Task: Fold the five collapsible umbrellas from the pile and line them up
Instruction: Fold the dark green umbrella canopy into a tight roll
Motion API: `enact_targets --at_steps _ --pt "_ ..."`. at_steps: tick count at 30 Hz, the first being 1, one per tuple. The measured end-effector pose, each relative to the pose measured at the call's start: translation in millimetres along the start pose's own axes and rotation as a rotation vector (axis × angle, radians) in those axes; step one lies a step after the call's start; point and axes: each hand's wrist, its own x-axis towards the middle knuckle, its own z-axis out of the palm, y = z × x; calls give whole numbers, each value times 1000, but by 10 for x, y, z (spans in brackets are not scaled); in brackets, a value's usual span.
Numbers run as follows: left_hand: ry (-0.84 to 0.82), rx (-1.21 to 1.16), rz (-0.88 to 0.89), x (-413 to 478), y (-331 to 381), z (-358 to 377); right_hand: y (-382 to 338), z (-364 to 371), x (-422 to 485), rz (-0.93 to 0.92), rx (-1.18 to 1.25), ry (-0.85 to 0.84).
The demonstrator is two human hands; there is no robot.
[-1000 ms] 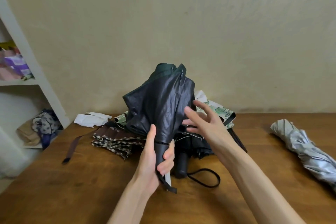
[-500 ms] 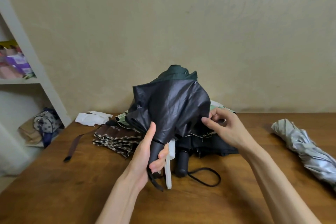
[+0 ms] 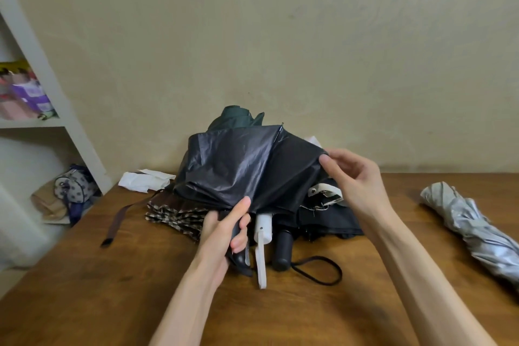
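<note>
Altogether five umbrellas show. One half-collapsed black-lined green umbrella (image 3: 238, 166) is held over the brown wooden table (image 3: 112, 289): the left hand (image 3: 224, 233) curls round its handle and the right hand (image 3: 354, 177) pinches its canopy edge. Three lie piled beneath: a brown checkered umbrella (image 3: 174, 216), a white-handled umbrella (image 3: 262, 229) and a black-handled umbrella (image 3: 282, 247). One rolled silver umbrella (image 3: 471, 227) lies well apart on the right.

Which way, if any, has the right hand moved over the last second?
Yes. The right hand has shifted rightward, toward the silver folded umbrella, which has stayed put, and now pinches the edge of the black umbrella.
</note>
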Motion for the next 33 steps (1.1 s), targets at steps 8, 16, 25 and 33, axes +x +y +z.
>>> enact_targets --at_steps 8,16,25,33 --pt "-49 -64 57 -71 8 119 -34 322 -141 86 -107 -61" --pt "-395 47 40 -237 -73 324 -36 572 -220 254 94 -65" --pt "-2 279 200 -263 -347 650 -76 440 -177 17 -80 127" --pt "138 106 243 -180 -245 514 -282 198 -120 -2 -180 -126"
